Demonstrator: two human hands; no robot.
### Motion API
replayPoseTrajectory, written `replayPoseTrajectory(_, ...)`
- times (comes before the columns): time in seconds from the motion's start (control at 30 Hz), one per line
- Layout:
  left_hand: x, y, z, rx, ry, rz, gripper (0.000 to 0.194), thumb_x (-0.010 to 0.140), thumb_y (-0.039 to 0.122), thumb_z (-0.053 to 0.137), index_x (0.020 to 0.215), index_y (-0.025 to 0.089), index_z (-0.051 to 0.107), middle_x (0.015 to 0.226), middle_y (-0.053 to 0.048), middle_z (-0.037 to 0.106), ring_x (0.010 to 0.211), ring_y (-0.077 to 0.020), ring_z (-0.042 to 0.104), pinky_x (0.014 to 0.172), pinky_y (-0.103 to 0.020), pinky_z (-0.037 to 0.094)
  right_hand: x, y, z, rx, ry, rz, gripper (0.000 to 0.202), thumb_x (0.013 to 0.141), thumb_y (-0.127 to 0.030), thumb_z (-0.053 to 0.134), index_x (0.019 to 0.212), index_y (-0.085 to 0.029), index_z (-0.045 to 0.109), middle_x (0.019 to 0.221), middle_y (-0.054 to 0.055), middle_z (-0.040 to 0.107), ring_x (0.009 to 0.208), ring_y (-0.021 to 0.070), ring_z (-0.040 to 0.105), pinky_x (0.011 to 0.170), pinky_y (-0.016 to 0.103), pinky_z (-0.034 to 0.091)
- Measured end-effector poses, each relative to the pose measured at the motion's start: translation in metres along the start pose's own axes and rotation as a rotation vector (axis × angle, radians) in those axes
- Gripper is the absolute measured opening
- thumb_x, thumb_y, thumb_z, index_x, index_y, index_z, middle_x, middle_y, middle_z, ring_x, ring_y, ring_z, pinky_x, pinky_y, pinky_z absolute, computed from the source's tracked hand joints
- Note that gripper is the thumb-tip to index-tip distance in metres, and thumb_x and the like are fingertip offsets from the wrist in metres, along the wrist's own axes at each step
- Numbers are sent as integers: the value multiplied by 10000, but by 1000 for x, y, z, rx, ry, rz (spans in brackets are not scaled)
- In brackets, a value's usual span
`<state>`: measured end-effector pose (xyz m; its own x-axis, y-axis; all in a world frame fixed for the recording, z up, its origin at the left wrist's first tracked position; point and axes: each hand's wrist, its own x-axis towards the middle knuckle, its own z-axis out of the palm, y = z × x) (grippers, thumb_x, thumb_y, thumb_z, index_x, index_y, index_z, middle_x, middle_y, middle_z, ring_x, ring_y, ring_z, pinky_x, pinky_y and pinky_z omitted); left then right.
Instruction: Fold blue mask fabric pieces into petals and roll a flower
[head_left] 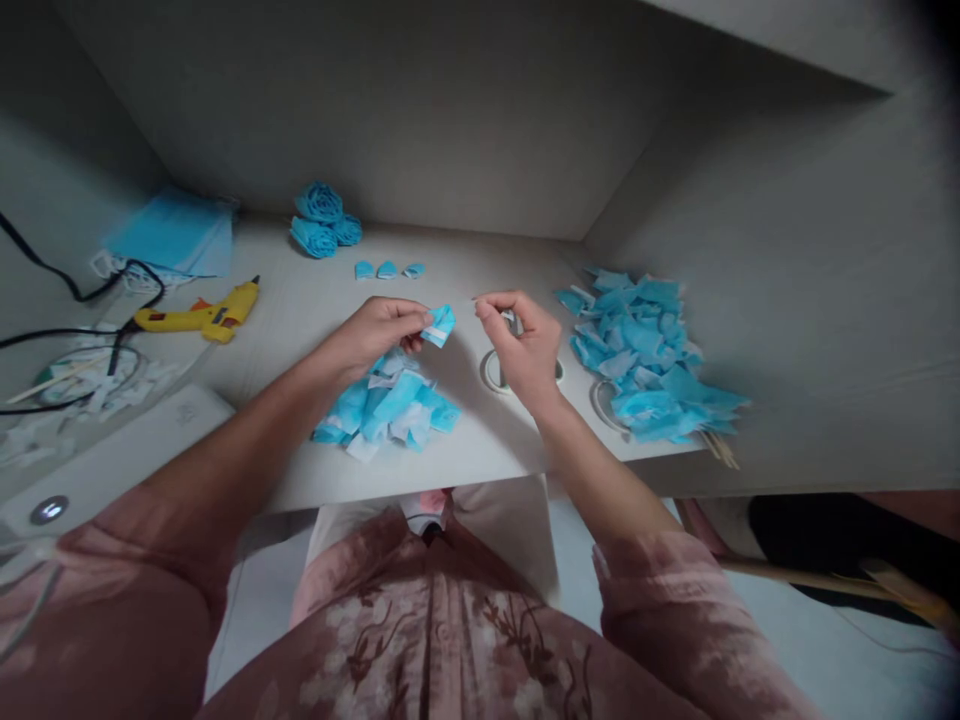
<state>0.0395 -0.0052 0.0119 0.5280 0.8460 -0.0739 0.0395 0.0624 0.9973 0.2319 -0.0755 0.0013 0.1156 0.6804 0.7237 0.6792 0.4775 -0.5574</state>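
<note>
Between the thumb and fingers of my left hand point(386, 330) is a folded blue fabric piece point(441, 326) with a pale strip on it. My right hand point(523, 345) is closed in a pinch a short way to the right, apart from that piece. What its fingertips hold, if anything, is too small to make out. Below the right hand, partly covered by it, lies a ring-shaped tape roll point(491, 372). A loose pile of blue and white fabric pieces point(394, 405) lies below my left hand. Three small folded blue pieces point(386, 270) form a row beyond it.
Blue fabric roses point(321, 222) stand at the back. At left are a yellow glue gun point(206, 312) with black cables, a stack of blue face masks point(171, 235) and a white device point(135, 450). A larger blue pile point(641, 345) lies right, with sticks point(721, 450) under it.
</note>
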Motion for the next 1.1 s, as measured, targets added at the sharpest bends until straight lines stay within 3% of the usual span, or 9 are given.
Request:
replayPoseTrajectory(0.2,-1,0,1,9,-13,1,112,797,223,718,723,138,724,623,-11,646,581,-101,561,591,-211,439,-4,9,3,-278,-76,-274,257,1042,-325,535,935,-233,750,853,49,760,863,207,661,842,395,417)
replayPoseTrajectory(0.53,-3,1,1,-26,-78,15,130,811,255,737,771,132,724,640,-16,642,598,-101,576,599,-207,441,-5,16,8,-396,-11,-487,240,1048,-261,542,926,-221,745,817,28,747,822,183,610,796,363,369)
replayPoseTrajectory(0.67,-2,-2,1,-81,-87,36,224,832,332,732,742,128,712,660,-32,652,609,-115,589,613,-231,459,-5,19,8,-425,-84,-445,260,1054,-276,522,934,-227,747,851,35,750,846,191,610,821,377,370)
replayPoseTrajectory(0.8,-2,-2,2,-125,-83,-10,180,794,285,776,764,113,730,675,-43,663,631,-119,603,612,-230,451,-1,17,6,-434,-207,-405,284,1055,-284,494,958,-233,757,901,50,755,894,208,620,892,406,383)
replayPoseTrajectory(0.93,2,-1,-1,-195,-35,-7,167,793,257,773,739,115,703,666,-42,649,607,-122,598,593,-243,451,5,11,1,-419,-305,-419,277,1025,-336,535,1130,-229,769,962,67,757,934,229,631,938,429,413)
replayPoseTrajectory(1.0,3,0,-3,-198,-4,3,168,797,255,766,729,119,694,664,-43,651,595,-122,593,584,-244,449,9,9,-2,-349,-328,-345,320,1030,-368,521,1203,-241,758,966,69,746,942,230,639,929,425,442)
replayPoseTrajectory(1.1,3,1,-4,-141,26,14,149,807,245,739,731,120,710,657,-44,660,592,-116,588,578,-229,434,19,12,-7,-129,-304,-118,386,1064,-427,452,1306,-261,701,995,60,740,941,212,662,894,395,506)
